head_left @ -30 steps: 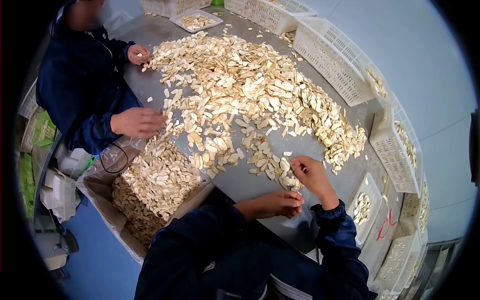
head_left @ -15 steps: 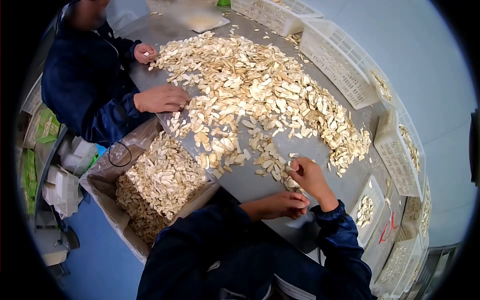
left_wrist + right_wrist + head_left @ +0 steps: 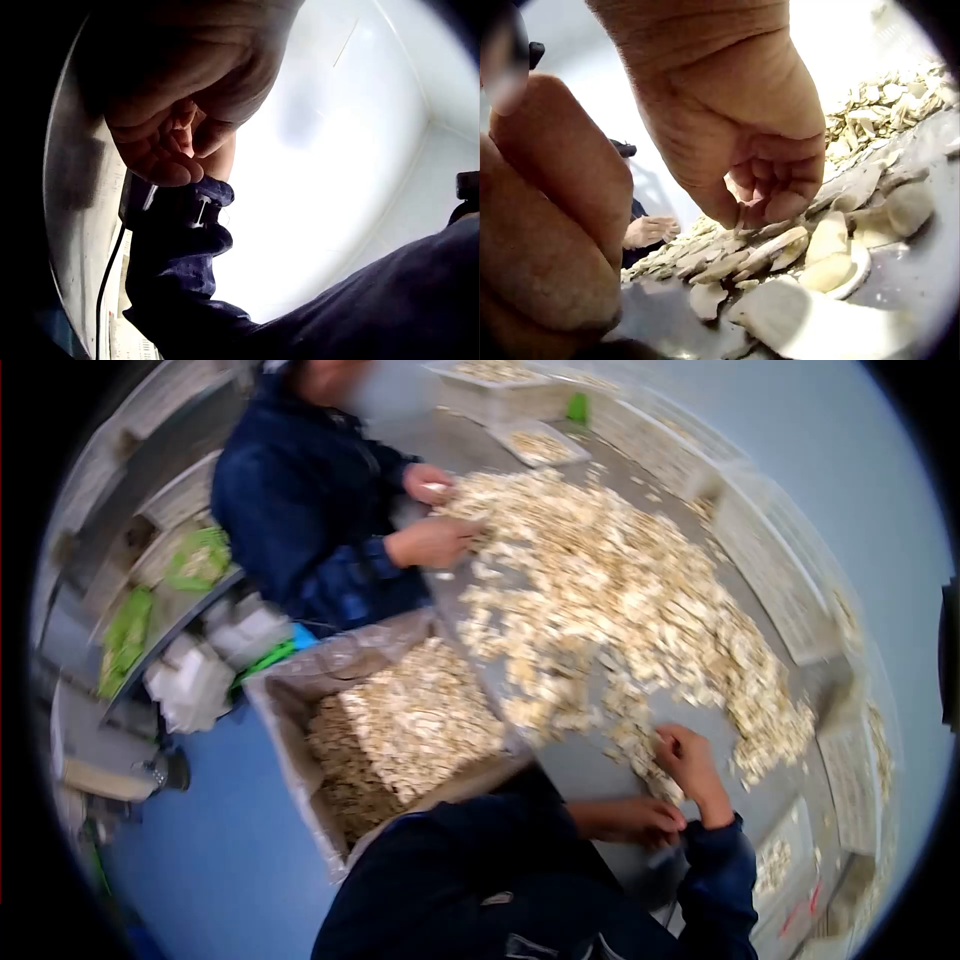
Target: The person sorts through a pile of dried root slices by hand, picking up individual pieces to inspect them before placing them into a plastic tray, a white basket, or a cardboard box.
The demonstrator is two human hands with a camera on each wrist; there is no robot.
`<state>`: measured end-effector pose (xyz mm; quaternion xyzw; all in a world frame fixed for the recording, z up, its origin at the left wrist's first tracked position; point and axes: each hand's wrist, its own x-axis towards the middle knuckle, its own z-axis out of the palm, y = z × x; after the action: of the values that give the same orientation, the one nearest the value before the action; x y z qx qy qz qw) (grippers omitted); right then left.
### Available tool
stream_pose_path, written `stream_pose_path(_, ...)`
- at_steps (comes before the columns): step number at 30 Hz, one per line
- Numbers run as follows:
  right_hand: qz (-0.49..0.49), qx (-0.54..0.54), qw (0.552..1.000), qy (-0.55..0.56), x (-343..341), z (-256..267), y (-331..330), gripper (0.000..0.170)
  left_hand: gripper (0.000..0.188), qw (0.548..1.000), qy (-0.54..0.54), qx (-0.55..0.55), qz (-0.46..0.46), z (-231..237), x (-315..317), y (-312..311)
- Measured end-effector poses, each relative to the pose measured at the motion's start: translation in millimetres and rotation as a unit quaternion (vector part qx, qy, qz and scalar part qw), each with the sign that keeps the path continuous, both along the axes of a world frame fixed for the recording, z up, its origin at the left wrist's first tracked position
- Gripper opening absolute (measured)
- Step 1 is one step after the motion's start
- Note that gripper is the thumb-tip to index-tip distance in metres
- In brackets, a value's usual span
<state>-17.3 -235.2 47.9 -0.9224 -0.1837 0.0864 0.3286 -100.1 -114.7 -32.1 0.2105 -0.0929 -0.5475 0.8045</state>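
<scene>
Lower right, the left hand (image 3: 630,820) curls, fingertips near thumb; the right hand (image 3: 692,762) bends down at pale slices (image 3: 829,271). Whether either grips one, I cannot tell. The view has swung, shifting the farther heap (image 3: 640,580) rightward; the handwork stays put.

I had the right hand (image 3: 686,758) reaching down from its bent wrist (image 3: 715,807), thumb and fingers curled into a pinch, while my left hand (image 3: 645,821) hovered just beside it, fingers curled inward, both forearms in dark sleeves (image 3: 722,867).
</scene>
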Motion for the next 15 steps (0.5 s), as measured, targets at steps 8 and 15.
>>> stream_pose_path(8, -0.003, 0.001, 0.998, -0.057, 1.5, -10.2, 9.5, 0.017, 0.014, 1.000, -0.027, -0.011, 0.003, 2.8, 2.4, 0.4)
stream_pose_path(15, -0.032, -0.004, 0.999, -0.035, -3.9, -3.4, 9.3, 0.014, 0.014, 0.999, -0.022, -0.033, 0.000, -1.9, 2.1, -2.6)
